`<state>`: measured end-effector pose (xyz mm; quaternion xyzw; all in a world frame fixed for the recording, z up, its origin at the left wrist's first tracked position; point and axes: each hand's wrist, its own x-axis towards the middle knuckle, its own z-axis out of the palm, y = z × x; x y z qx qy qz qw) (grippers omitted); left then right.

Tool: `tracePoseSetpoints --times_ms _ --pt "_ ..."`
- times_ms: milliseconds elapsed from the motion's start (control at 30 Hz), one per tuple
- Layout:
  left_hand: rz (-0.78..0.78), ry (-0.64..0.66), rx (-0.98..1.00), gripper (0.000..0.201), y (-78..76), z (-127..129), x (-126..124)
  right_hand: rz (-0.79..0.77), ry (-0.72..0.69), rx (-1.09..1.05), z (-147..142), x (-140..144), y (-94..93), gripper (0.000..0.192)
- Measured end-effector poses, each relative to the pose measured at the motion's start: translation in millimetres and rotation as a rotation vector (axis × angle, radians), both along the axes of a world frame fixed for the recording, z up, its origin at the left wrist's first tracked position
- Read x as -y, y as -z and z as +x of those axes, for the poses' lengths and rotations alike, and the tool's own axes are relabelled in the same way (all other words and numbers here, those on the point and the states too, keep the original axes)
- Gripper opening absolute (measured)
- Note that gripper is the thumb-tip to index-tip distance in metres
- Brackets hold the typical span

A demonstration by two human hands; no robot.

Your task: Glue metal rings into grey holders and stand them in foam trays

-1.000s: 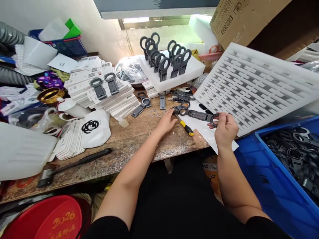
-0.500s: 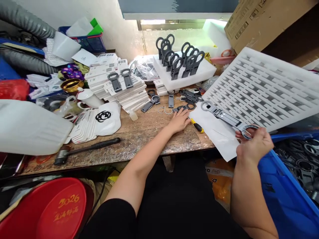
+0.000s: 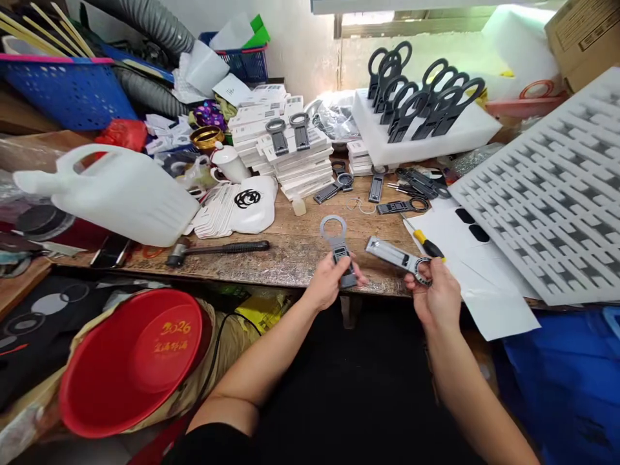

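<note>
My left hand (image 3: 329, 282) grips a grey ring-ended holder (image 3: 338, 245) by its lower end, ring pointing up, just over the front edge of the wooden bench (image 3: 290, 248). A short way to the right, my right hand (image 3: 434, 292) pinches the ring end of a second, longer grey holder (image 3: 394, 256) that slants up to the left. The two pieces sit close together but do not touch. A yellow-handled screwdriver (image 3: 424, 241) lies on white paper (image 3: 479, 271) just behind my right hand.
A slotted white foam tray (image 3: 557, 194) leans at the right over a blue bin (image 3: 562, 381). A foam block (image 3: 421, 132) holds several upright black holders. Stacked white boxes (image 3: 285, 152), a hammer (image 3: 217, 250), a white jug (image 3: 121, 194) and a red bowl (image 3: 135, 361) fill the left.
My left hand left the bench top and now holds a grey holder. My right hand brought its holder left and nearer. The view swung left and down.
</note>
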<state>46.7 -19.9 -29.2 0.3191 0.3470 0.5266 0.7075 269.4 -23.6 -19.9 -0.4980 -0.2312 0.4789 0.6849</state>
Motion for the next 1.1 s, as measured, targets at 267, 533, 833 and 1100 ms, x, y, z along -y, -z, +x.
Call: tracePoseSetpoints --times_ms 267,533,833,1100 --pt "-0.057 0.114 -0.009 0.066 -22.7 -50.3 30.8 -0.018 -0.054 0.635 26.4 -29.5 19.3 0.064" --pt "0.514 0.044 -0.931 0.044 -18.8 -24.8 41.6 0.167 -0.396 0.881 -13.5 3.7 -20.9 0.060" --pt "0.064 0.136 -0.642 0.057 -17.2 -27.9 33.7 0.112 -0.508 0.335 -37.9 -15.4 -29.2 0.044" --pt "0.104 0.010 -0.698 0.051 -18.7 -27.7 24.5 0.242 -0.387 0.536 -37.6 4.5 -39.7 0.035"
